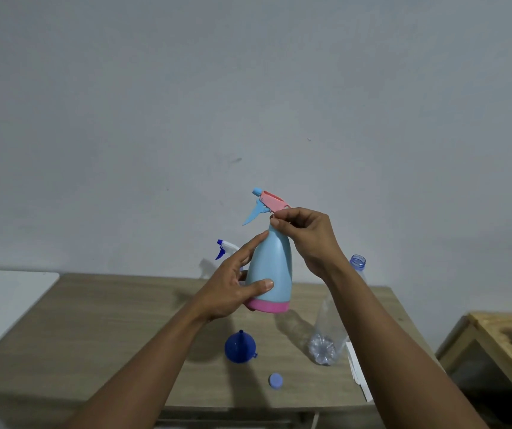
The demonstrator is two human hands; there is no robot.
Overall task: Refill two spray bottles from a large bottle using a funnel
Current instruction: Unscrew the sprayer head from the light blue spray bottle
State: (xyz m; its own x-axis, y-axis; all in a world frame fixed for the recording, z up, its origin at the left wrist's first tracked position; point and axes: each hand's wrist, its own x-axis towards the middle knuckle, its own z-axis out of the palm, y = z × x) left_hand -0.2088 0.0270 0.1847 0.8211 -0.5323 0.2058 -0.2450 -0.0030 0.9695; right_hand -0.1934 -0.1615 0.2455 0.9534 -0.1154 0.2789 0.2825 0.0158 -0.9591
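I hold a light blue spray bottle (271, 267) with a pink base in the air above the table. My left hand (233, 286) grips its body, thumb across the front. My right hand (305, 236) pinches the neck just under the pink and blue spray head (268, 203). Behind my left hand, a second spray bottle shows only its white and blue trigger head (224, 247). A blue funnel (239, 348) stands mouth down on the table. The large clear bottle (330, 332) stands uncapped at the right, partly hidden by my right forearm. Its pale blue cap (275, 381) lies near the front edge.
The wooden table (100, 329) stands against a grey wall. White paper strips (358, 376) lie at its right front corner. A white surface (7, 295) adjoins on the left, and a wooden stand (502, 342) is at the lower right.
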